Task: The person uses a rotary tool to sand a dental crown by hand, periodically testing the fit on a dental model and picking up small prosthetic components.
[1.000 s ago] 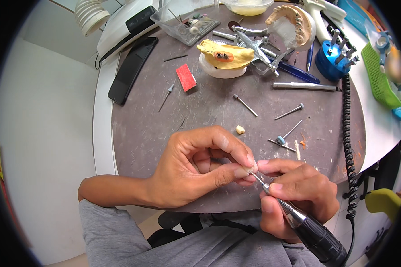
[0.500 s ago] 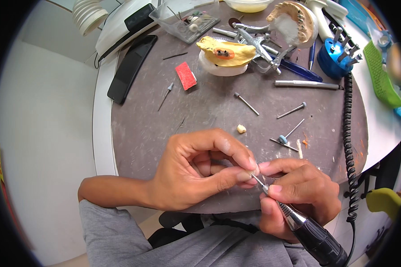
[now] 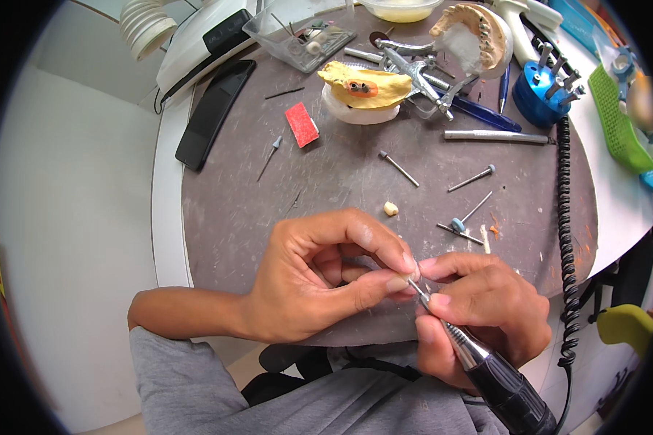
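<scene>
Thumb and index finger of my left hand (image 3: 334,275) are closed in a pinch on a small cream-coloured piece (image 3: 412,277), most of it hidden by the fingertips. My right hand (image 3: 486,308) grips a black-and-silver rotary handpiece (image 3: 468,348) like a pen. The thin metal bur (image 3: 417,288) in its nose reaches the pinched piece, and the fingertips of both hands meet there. Just beyond them on the bench lies a cream dental crown (image 3: 391,209). Several loose mounted bits rest to its right, among them a blue-tipped one (image 3: 458,225).
A yellow-and-white dental model (image 3: 366,90) stands at the back beside a metal articulator (image 3: 421,76) bearing another cast (image 3: 479,43). A blue bur holder (image 3: 540,94) and a coiled cord (image 3: 564,217) are on the right. A black phone (image 3: 216,116) and red block (image 3: 302,125) lie left.
My right hand and the handpiece have shifted slightly left. My left hand keeps its pinch in almost the same place. The bench things appear a touch further left in the view.
</scene>
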Motion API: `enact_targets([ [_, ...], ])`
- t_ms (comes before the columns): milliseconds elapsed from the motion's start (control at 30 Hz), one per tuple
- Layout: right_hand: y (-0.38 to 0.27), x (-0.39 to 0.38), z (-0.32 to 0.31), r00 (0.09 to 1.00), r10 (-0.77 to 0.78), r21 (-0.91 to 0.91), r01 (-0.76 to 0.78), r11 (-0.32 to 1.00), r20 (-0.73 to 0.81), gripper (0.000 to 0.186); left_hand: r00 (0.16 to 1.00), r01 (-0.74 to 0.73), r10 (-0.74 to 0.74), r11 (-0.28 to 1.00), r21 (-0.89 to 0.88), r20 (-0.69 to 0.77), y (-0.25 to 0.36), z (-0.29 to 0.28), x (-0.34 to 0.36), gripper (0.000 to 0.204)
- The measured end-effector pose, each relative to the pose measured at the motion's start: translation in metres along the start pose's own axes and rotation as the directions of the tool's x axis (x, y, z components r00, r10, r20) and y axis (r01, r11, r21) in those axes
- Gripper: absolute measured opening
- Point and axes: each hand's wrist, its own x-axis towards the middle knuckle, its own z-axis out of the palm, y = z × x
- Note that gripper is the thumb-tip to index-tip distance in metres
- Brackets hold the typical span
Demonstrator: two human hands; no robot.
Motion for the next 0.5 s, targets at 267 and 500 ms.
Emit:
enact_targets([
  [267,-0.0008,0.0030,-0.0003,1.000,-0.019,0.007,0.019,1.000,0.019,0.021,1.000,0.016,-0.016,1.000,-0.025,0.000,0.0026,-0.0006,-0.0014,0.016],
  [500,0.0006,0.0015,0.0016,1.000,-0.013,0.018,0.013,1.000,0.002,0.022,0.999,0.034,-0.031,0.997,-0.074,0.040,0.0018,-0.0039,-0.0021,0.013],
])
